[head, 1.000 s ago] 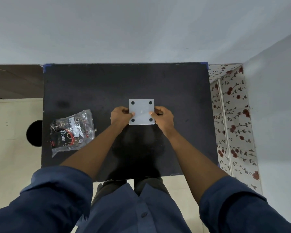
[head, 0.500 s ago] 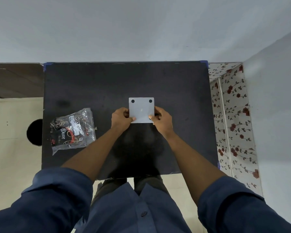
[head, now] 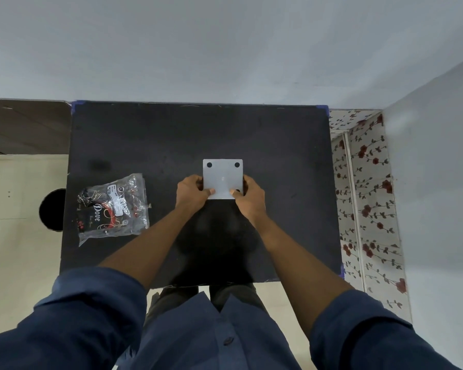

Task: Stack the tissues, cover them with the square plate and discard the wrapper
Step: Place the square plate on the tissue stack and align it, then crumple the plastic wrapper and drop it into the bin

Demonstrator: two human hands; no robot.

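Square plate between both hands' fingers (wrapper well left).

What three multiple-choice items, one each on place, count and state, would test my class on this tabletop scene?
1. Where does the wrapper lie on the black table?
A. left of the square plate
B. right of it
C. on it

2. How many black dots show on the plate?
A. none
B. two
C. six

3. What are the hands doing?
A. resting off the table
B. both gripping the plate's near corners
C. both holding the wrapper

Answers:
1 A, it lies near the table's left edge.
2 B, both at the far corners.
3 B, left hand and right hand pinch the near corners.
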